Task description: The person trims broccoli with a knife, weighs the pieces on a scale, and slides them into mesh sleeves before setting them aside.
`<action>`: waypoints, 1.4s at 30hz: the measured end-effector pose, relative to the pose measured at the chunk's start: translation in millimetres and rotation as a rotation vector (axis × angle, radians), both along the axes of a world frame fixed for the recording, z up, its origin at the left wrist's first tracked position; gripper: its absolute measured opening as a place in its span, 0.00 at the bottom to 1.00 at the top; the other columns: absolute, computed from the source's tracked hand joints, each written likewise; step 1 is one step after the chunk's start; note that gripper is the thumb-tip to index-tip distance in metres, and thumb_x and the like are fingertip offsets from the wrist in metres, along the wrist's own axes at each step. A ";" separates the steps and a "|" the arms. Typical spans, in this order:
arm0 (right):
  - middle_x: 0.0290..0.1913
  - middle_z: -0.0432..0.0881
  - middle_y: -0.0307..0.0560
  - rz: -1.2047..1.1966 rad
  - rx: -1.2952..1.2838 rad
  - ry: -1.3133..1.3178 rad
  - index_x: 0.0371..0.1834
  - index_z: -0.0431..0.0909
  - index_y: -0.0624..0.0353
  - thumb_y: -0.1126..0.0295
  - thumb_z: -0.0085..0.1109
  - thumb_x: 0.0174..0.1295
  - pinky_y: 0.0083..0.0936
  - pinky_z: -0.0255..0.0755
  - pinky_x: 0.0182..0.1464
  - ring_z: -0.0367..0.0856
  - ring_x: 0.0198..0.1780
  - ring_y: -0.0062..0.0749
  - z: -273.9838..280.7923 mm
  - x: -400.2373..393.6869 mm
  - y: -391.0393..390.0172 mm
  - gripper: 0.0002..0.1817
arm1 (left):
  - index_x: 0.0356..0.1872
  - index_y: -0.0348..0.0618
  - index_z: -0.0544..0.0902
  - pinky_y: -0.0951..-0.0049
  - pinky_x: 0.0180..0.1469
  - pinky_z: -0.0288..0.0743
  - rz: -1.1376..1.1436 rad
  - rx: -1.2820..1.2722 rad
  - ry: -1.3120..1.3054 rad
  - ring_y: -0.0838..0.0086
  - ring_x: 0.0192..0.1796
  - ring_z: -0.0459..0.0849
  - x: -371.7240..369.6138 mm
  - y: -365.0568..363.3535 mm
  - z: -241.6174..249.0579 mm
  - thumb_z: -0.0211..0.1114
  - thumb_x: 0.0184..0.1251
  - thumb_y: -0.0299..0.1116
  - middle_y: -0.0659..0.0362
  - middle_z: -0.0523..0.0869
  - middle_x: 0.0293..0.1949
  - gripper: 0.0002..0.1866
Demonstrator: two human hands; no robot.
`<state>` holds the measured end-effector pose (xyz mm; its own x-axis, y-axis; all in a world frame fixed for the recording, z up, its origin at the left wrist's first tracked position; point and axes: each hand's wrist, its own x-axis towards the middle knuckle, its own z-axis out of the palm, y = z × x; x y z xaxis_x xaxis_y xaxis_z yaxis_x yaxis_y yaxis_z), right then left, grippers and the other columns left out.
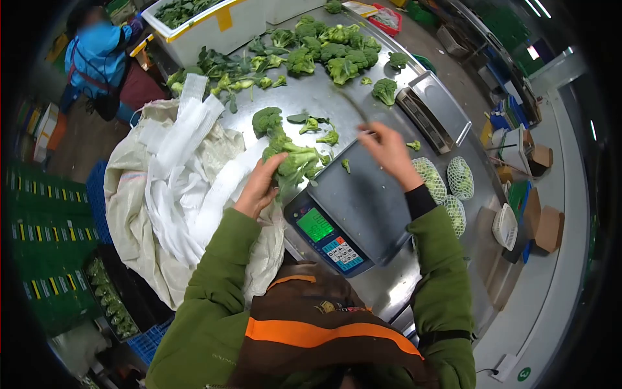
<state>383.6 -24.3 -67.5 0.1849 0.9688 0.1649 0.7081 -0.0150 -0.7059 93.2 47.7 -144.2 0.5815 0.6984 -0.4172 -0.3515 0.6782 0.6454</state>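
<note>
My left hand [260, 185] is closed round the stem of a broccoli piece [291, 155], lifted beside the scale, with its florets toward the far left. Over the far edge of the scale's grey platform [363, 194] is my right hand [389, 152], fingers drawn together on a thin dark object, blurred by motion, that I cannot make out. A green display glows on the scale [315, 224]. One small floret [346, 166] lies on the platform, and a few trimmed florets [328, 137] lie just beyond it. Several netted pieces [460, 177] sit to the right.
A broccoli pile [330, 48] lies at the far side of the steel table [265, 100]. White foam strips [175, 162] rest on a sack [129, 194] at left. Behind are a foam box [214, 34] and a person in blue [97, 55]. A second scale [424, 120] stands right.
</note>
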 end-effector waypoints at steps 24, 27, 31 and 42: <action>0.34 0.88 0.49 -0.170 -0.203 0.668 0.51 0.79 0.66 0.54 0.58 0.70 0.16 0.65 0.19 0.71 0.19 0.15 21.6 -42.6 -9.6 0.22 | 0.74 0.41 0.56 0.65 0.68 0.67 0.158 0.421 -0.125 0.65 0.67 0.72 3.7 -62.8 43.7 0.70 0.59 0.24 0.52 0.70 0.65 0.43; 0.35 0.85 0.47 -0.074 -0.417 1.088 0.57 0.73 0.65 0.43 0.45 0.74 0.14 0.66 0.18 0.69 0.18 0.16 14.4 -65.5 -42.3 0.32 | 0.75 0.41 0.54 0.61 0.70 0.65 0.282 0.902 0.200 0.60 0.69 0.70 11.2 -68.9 48.1 0.75 0.52 0.23 0.51 0.68 0.67 0.50; 0.30 0.74 0.34 -0.093 -0.266 1.388 0.56 0.74 0.62 0.54 0.54 0.73 0.15 0.65 0.19 0.69 0.20 0.14 -3.5 -80.5 -71.9 0.21 | 0.78 0.45 0.43 0.62 0.70 0.67 0.151 1.485 0.407 0.56 0.72 0.68 15.9 -63.9 39.4 0.79 0.49 0.24 0.45 0.62 0.72 0.61; 0.56 0.78 0.42 -0.105 0.080 0.688 0.49 0.84 0.60 0.79 0.67 0.58 0.13 0.64 0.33 0.67 0.29 0.11 3.9 -81.4 -144.6 0.15 | 0.78 0.40 0.43 0.65 0.65 0.71 -0.158 0.981 0.218 0.62 0.63 0.78 40.9 -86.2 37.8 0.83 0.46 0.30 0.47 0.74 0.63 0.64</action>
